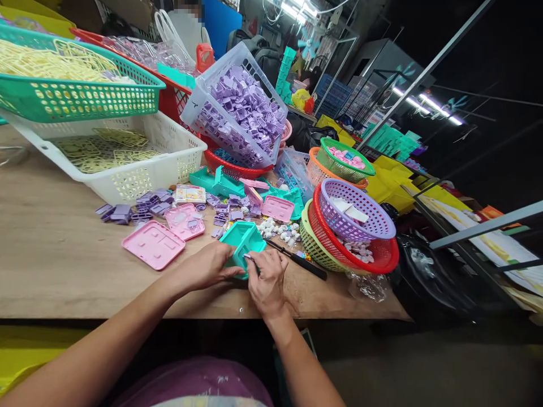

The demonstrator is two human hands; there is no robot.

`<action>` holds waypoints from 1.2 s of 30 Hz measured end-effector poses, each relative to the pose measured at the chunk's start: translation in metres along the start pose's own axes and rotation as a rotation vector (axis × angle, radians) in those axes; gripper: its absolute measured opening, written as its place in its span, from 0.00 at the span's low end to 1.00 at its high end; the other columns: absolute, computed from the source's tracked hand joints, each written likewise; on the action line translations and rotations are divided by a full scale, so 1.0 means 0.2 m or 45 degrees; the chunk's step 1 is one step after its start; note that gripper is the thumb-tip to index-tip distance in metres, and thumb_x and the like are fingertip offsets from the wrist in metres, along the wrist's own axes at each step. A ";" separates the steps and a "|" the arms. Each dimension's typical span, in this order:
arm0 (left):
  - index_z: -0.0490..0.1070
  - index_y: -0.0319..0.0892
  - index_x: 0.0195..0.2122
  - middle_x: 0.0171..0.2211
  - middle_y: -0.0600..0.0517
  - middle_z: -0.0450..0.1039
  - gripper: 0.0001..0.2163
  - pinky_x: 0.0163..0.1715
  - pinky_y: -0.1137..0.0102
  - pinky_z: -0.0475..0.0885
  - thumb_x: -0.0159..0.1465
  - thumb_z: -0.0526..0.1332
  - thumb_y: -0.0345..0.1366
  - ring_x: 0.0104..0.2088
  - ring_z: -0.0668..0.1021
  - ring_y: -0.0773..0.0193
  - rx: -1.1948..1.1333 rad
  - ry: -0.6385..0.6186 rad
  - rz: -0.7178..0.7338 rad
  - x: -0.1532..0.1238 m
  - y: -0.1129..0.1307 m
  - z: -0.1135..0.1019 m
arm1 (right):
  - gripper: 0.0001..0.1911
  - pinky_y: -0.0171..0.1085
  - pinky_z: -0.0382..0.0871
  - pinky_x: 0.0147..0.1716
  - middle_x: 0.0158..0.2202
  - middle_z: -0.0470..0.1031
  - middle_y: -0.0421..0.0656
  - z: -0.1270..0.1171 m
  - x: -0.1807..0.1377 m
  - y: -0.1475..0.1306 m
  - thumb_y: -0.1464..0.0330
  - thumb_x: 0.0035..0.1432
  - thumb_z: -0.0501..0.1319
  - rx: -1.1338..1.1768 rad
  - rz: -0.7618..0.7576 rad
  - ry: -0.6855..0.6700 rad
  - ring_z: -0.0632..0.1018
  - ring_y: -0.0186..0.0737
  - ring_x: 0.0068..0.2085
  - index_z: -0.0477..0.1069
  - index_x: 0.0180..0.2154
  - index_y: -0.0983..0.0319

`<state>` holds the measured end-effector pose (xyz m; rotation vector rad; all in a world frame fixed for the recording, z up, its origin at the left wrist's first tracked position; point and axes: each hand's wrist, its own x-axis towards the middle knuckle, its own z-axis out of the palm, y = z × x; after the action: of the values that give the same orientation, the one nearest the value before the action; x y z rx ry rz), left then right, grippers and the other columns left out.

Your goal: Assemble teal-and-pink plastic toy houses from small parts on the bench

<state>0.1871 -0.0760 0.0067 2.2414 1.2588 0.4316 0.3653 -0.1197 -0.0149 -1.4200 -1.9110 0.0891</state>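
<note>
A teal plastic box (251, 233) with inner compartments sits tilted near the table's front edge. My left hand (214, 264) grips its near left side, thumb along the front. At its right side my right hand (268, 278) is closed in a pinch on a small purple piece (249, 257), pressed against the box; most of the piece is hidden by my fingers. Right beside that hand lies a black-handled tool (307, 264), its thin dark end pointing at the box. A pink plastic tray-like panel (153, 245) lies flat to the left.
Behind the box lie purple parts (121, 213), small white pieces (278, 230) and a pink lid (278, 208). A white basket (139, 180), a tilted clear crate (199, 93) of purple parts, and stacked round baskets (358, 223) stand around. The table's front edge (203, 317) is close.
</note>
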 end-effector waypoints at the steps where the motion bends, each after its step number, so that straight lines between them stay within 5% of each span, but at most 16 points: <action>1: 0.65 0.41 0.25 0.22 0.53 0.69 0.18 0.25 0.70 0.58 0.62 0.60 0.51 0.24 0.69 0.65 -0.034 -0.025 -0.034 0.00 0.01 0.00 | 0.07 0.43 0.61 0.46 0.34 0.76 0.41 0.00 -0.01 0.03 0.67 0.66 0.59 0.123 0.080 0.019 0.73 0.41 0.40 0.76 0.38 0.57; 4: 0.68 0.41 0.27 0.26 0.51 0.73 0.17 0.27 0.71 0.60 0.63 0.58 0.50 0.26 0.71 0.64 -0.141 -0.090 -0.093 -0.01 0.04 -0.02 | 0.10 0.40 0.67 0.47 0.42 0.77 0.44 -0.02 -0.04 0.11 0.64 0.67 0.57 0.381 0.308 0.110 0.74 0.41 0.45 0.76 0.44 0.57; 8: 0.70 0.41 0.28 0.26 0.50 0.74 0.18 0.27 0.71 0.60 0.63 0.58 0.51 0.27 0.73 0.62 -0.070 -0.092 -0.163 -0.02 0.04 -0.03 | 0.15 0.43 0.65 0.55 0.49 0.76 0.45 -0.05 -0.03 0.18 0.66 0.68 0.53 0.409 0.290 0.031 0.73 0.42 0.52 0.74 0.51 0.57; 16: 0.72 0.42 0.31 0.30 0.51 0.77 0.16 0.29 0.71 0.61 0.63 0.57 0.50 0.30 0.76 0.61 -0.112 -0.085 -0.144 -0.01 0.05 -0.03 | 0.09 0.33 0.71 0.36 0.37 0.75 0.42 0.02 0.02 0.12 0.62 0.62 0.62 0.835 0.446 0.092 0.76 0.36 0.36 0.70 0.36 0.61; 24: 0.70 0.41 0.29 0.27 0.50 0.75 0.17 0.27 0.71 0.59 0.64 0.58 0.50 0.27 0.73 0.62 0.065 -0.030 -0.139 -0.02 0.05 0.01 | 0.04 0.37 0.67 0.40 0.34 0.75 0.42 -0.04 0.01 0.06 0.67 0.63 0.61 0.352 0.135 -0.035 0.74 0.39 0.38 0.73 0.39 0.60; 36: 0.69 0.40 0.29 0.27 0.51 0.73 0.16 0.27 0.71 0.58 0.64 0.60 0.49 0.27 0.73 0.62 0.085 -0.025 -0.172 -0.02 0.05 0.00 | 0.09 0.38 0.64 0.43 0.34 0.74 0.40 0.09 0.02 0.02 0.62 0.65 0.60 0.394 0.257 0.154 0.73 0.38 0.38 0.71 0.36 0.60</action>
<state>0.1915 -0.0828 0.0122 2.1927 1.4238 0.3199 0.3569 -0.1079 -0.0276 -1.3680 -1.5739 0.3704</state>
